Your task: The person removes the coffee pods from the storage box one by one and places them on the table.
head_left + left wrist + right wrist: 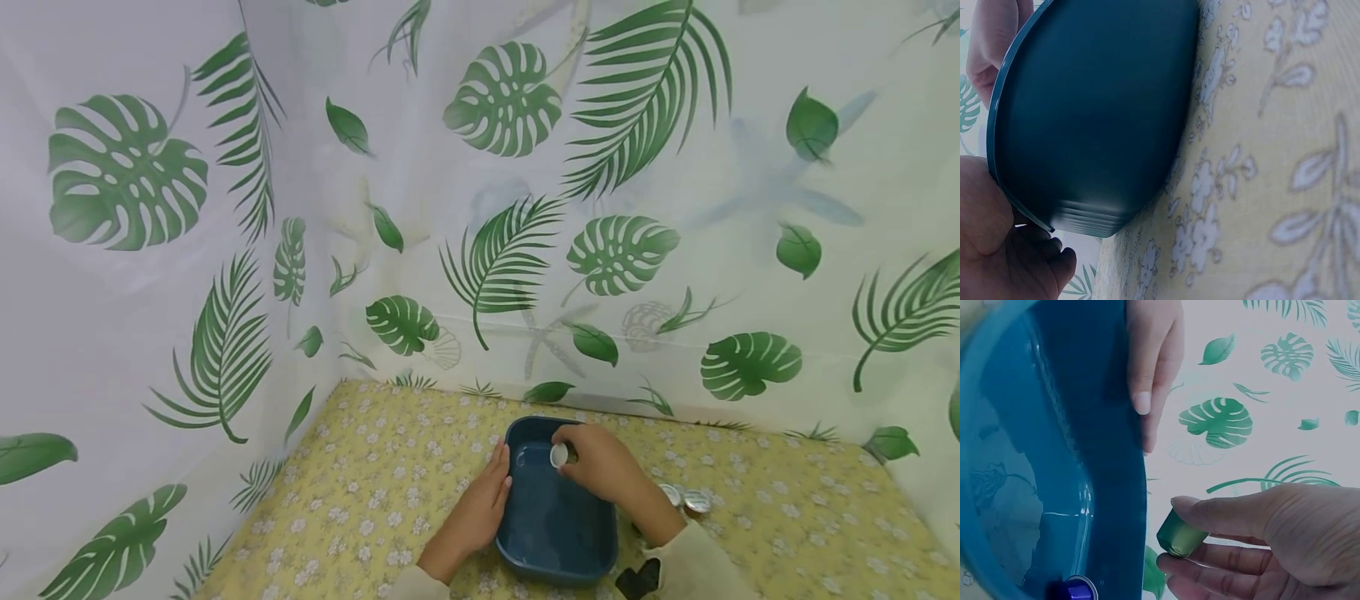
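Note:
A deep blue plastic tub stands on the flowered cloth in front of me. Along its left rim rests my left hand, its fingers fairly straight against the side; the left wrist view shows this hand at the rim from below. Over the far right part of the tub, my right hand pinches a small green coffee capsule between thumb and fingers. Its pale round lid faces left in the head view. A purple coffee capsule lies inside the tub in the right wrist view.
Two silver-lidded capsules sit on the cloth right of the tub, partly behind my right forearm. A black object shows by the right sleeve. The yellow flowered cloth meets a leaf-printed curtain behind and at the left.

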The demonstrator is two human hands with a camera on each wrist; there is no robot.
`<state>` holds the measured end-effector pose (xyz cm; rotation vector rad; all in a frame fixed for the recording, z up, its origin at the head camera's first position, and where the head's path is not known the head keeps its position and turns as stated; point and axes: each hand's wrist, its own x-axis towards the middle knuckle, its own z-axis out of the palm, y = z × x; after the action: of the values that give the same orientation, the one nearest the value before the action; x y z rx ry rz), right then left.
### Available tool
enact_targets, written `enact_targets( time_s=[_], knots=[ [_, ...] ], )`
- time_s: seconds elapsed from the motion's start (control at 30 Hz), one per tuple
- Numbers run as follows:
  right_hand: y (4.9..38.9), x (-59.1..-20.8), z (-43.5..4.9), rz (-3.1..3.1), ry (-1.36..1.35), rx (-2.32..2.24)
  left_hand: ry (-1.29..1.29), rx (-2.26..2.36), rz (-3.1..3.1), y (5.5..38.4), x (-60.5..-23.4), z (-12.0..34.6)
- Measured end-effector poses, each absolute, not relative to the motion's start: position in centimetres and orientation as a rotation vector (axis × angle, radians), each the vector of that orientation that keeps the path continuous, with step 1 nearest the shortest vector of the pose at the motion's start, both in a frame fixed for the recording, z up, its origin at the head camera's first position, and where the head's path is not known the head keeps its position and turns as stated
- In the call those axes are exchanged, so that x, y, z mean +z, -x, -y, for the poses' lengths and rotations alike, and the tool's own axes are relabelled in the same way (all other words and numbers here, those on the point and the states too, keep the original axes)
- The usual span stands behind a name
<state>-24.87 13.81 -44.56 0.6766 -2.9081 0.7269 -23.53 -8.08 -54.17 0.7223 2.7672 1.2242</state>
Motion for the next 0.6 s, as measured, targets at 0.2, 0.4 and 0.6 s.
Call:
enact_targets(
  time_s=[0.2,0.4,0.6],
  knots=[
    [23.8,-44.6,-14.4,2.912,-0.592,0.807,-0.730,1.249,-2.775,23.4,-54.6,8.2],
    [23.1,-44.2,-15.4,2.927,-0.534,0.895,-0.734,1.231,-2.778,23.5,-54.6,8.3],
    [22.2,-44.2,-16.4,2.880,-0.506,0.924,-0.727,1.232,-2.775,23.2,-54.5,8.3]
  ],
)
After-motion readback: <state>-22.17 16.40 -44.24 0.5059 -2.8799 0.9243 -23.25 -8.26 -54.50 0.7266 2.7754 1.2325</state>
